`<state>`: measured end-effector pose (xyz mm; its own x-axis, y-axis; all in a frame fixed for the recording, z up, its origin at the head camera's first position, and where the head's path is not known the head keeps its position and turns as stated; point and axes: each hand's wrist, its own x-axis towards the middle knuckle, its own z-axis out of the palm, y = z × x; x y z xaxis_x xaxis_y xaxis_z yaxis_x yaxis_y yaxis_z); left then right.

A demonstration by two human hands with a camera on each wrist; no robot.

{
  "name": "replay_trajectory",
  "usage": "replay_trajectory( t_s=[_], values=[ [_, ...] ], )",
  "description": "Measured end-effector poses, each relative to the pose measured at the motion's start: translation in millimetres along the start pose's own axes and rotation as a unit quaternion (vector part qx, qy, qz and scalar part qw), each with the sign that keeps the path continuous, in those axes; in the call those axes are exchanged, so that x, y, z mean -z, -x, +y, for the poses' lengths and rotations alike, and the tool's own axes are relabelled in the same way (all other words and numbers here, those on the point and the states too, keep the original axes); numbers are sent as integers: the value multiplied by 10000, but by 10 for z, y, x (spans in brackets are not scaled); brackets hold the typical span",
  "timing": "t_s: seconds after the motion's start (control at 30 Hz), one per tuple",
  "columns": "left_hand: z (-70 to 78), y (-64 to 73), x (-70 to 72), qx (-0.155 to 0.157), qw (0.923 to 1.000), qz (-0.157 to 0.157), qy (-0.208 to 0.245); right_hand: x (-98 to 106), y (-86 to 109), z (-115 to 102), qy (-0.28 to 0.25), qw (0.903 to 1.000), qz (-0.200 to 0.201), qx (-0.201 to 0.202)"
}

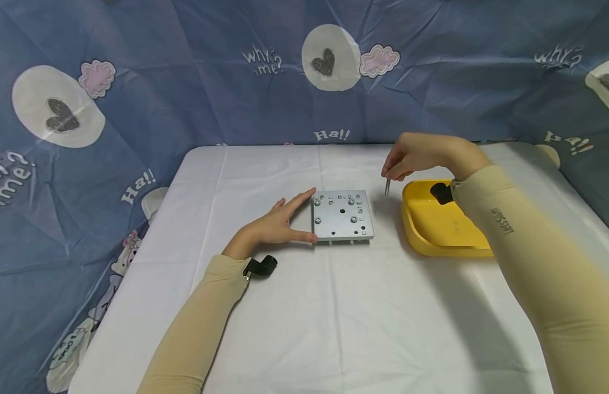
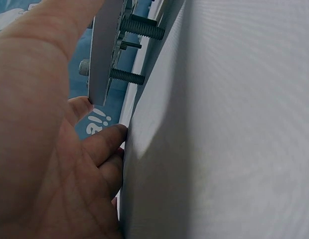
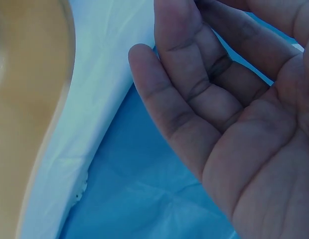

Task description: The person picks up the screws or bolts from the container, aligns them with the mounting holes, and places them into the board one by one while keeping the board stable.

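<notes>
A silver metal plate (image 1: 342, 227) with holes and several socket-head screws lies on the white table. Below it, threaded screw ends (image 2: 127, 75) stick out, as the left wrist view shows. My left hand (image 1: 274, 224) is at its left side, thumb and forefinger spread nearly straight, with their tips at the two left corners. Up and to the right of the plate, my right hand (image 1: 415, 156) pinches a thin metal pin (image 1: 387, 187) that points down. The fingers hide the pin's upper end. In the right wrist view the pin is out of sight.
A yellow tray (image 1: 418, 238) stands right of the plate, partly under the right forearm. White cloth (image 1: 285, 328) covers the table. Behind it hangs a blue printed curtain (image 1: 201, 82) along the table's far edge.
</notes>
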<state>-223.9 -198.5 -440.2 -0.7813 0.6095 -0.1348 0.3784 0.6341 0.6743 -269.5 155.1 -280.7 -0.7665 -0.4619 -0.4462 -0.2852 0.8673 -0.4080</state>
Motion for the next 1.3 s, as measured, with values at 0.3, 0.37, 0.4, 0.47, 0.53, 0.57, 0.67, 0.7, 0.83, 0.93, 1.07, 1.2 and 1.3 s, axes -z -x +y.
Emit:
replay_trajectory(
  t_s=[0.3, 0.37, 0.4, 0.47, 0.53, 0.57, 0.67, 0.7, 0.83, 0.93, 1.07, 1.2, 1.3],
  values=[
    [-21, -25, -14, -46, 10000, -32, -4, -97, -133, -107, -77, 10000, 22, 44],
    [-23, -26, -16, -65, 10000, -28, -12, -115, -164, -133, -70, 9999, 18, 78],
    [-23, -26, -16, -73, 10000, -28, -12, -123, -178, -144, -66, 9999, 10, 95],
    [-24, -26, -14, -79, 10000, -29, -22, -138, -202, -168, -64, 9999, -10, 143],
    [-19, -23, -9, -88, 10000, -34, -32, -151, -222, -195, -51, 9998, -28, 203],
    [-17, -23, -5, -94, 9999, -35, -35, -158, -235, -210, -33, 9997, -36, 220],
    [-2, -21, 7, -78, 10000, -38, -12, -181, -274, -249, -4, 9996, -69, 269],
    [3, -21, 11, -69, 10000, -39, 1, -190, -289, -261, 16, 9996, -77, 282],
    [9, -24, 21, -42, 10000, -43, 10, -235, -340, -302, 93, 9993, -95, 361],
    [10, -25, 25, -45, 10000, -49, -15, -270, -377, -330, 165, 9989, -95, 432],
    [8, -21, 27, -40, 10000, -49, -34, -305, -415, -374, 225, 9981, -108, 557],
    [1, -20, 29, -27, 10000, -41, 28, -341, -451, -411, 211, 9973, -79, 697],
    [-5, -23, 26, -33, 10000, -47, 61, -372, -481, -426, 183, 9975, -62, 674]
  ],
)
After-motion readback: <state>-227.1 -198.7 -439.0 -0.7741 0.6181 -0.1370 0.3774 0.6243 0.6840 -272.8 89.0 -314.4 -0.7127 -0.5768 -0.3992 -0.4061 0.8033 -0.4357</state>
